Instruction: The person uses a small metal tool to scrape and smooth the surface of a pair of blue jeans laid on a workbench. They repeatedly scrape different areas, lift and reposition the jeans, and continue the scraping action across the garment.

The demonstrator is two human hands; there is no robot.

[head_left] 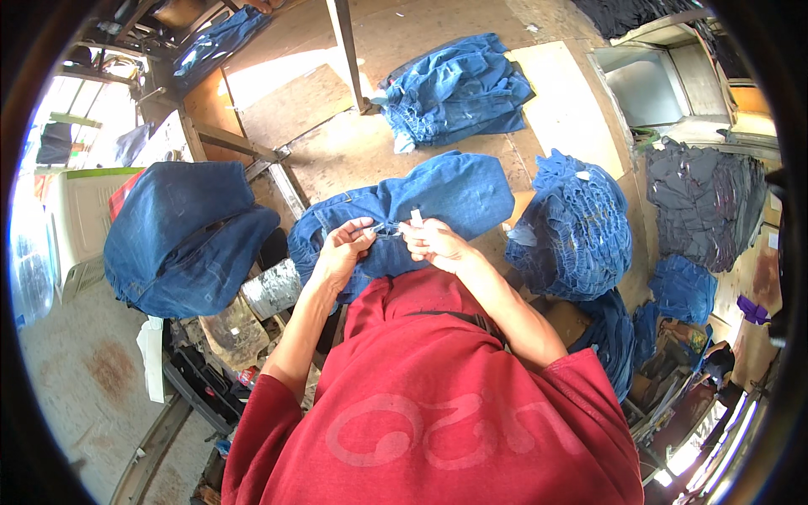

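A pair of blue jeans (459,194) lies in front of me, spread from my lap to the right. Over it, my left hand (343,246) is closed in a pinch with the fingertips turned inward. My right hand (433,241) faces it, its fingers also pinched together. Between the two sets of fingertips show thin, pale, thread-like strands (387,228), too small to make out well. A small white tag (416,217) sticks up by the right fingers.
At left, folded denim (185,236) is heaped beside a pale plastic crate (80,223). To the right stands a stack of gathered denim (581,227). More jeans (454,88) lie ahead on the boards, near a wooden post (345,50). Dark garments (703,202) are piled far right.
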